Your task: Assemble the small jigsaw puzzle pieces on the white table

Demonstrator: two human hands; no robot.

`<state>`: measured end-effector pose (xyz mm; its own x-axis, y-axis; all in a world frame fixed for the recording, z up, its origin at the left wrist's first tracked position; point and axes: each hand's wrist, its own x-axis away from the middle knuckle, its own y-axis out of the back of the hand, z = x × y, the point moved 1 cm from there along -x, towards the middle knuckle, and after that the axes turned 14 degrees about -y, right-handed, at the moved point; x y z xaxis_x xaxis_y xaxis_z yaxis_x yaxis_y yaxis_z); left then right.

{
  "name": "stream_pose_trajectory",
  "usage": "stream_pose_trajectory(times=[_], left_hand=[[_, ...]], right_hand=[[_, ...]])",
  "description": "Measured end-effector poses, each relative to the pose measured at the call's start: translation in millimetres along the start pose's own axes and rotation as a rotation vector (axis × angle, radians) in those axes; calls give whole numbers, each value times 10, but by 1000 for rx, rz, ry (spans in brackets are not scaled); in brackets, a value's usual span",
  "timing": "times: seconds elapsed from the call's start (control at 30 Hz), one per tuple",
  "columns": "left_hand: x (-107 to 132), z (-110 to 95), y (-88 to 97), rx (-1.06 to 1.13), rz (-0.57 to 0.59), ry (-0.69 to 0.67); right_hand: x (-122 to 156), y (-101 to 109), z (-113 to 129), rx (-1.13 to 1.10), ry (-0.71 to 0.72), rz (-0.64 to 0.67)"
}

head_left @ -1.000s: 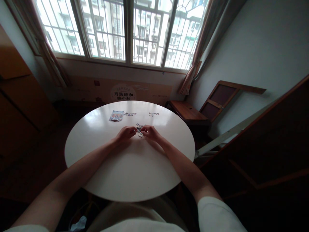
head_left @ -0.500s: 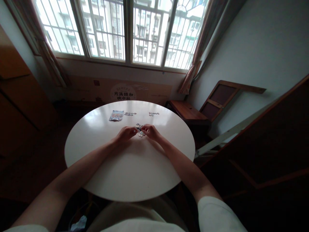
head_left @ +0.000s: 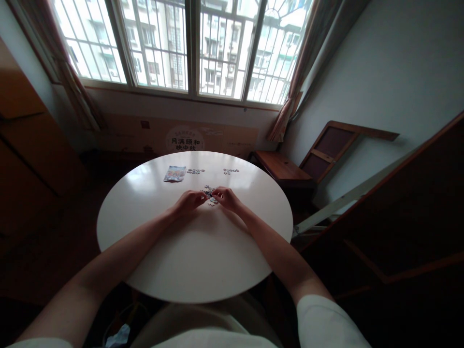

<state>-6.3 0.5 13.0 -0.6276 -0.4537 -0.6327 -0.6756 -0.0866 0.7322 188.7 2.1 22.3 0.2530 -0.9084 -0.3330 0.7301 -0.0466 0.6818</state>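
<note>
Both hands meet over a small heap of jigsaw puzzle pieces [head_left: 211,201] near the middle of the round white table [head_left: 195,261]. My left hand [head_left: 191,199] comes in from the left, its fingers pinched at the heap's edge. From the other side my right hand [head_left: 225,195] bends over the pieces, thumb and fingers drawn together. Puzzle pieces seem to lie between the fingertips, though they are too small to make out singly. Farther back lie a left group of puzzle pieces [head_left: 195,171] and a right group of puzzle pieces [head_left: 231,171].
A printed packet [head_left: 175,174] lies beside the left group. Beyond the table are a barred window [head_left: 192,48] and a wooden chair [head_left: 286,164] at the right. A wooden cabinet [head_left: 32,154] stands on the left, and a large dark panel [head_left: 409,232] leans on the right.
</note>
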Motion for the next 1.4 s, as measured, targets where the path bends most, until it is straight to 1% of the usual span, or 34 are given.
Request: stream_pose_trajectory(times=[0.6,1.2,1.4], left_hand=[[5,-4,-3,-1,10,20],[-3,9,-16,3,22,31],[-10,-11,0,-4,27,25]], right_hand=[[-1,-5,-4,6,7,4],[5,-2,18,18,-24,33],[7,-6,6,26,-12,21]])
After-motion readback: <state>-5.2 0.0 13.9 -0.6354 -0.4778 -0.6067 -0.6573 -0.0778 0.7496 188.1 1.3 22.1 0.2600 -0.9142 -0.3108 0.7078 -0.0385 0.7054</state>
